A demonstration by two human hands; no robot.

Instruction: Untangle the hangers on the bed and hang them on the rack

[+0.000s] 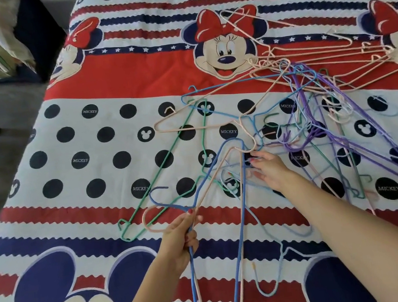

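My left hand (183, 235) is curled round the necks of two thin wire hangers, a blue hanger (239, 212) and a peach hanger (219, 174), gripping them just below their hooks, which curl up and to the left of my fist. Their long arms run from my fist away toward the tangle (302, 128) and back down toward me, lifted off the bed cover (65, 146). My right hand (268, 168) reaches to the near left edge of the tangle with fingers spread and nearly straight, the tips touching the wires there; it grips nothing that I can see. Left of the tangle a green hanger (169, 166) lies flat on the cover, slanting from near my left fist up toward the tangle, and a second peach hanger (188, 126) crosses over its upper end. The tangle itself is a heap of the same slim coated wire frames, crossed and hooked through each other: purple hangers (364, 139) fan out on its right side, with pale blue and green ones threaded among them. Beyond the tangle, touching its far edge, a bunch of pale pink hangers (308, 53) lies stacked, pointing right. The whole lot rests on the cover, printed with red and navy stripes, navy dots and cartoon mouse faces.
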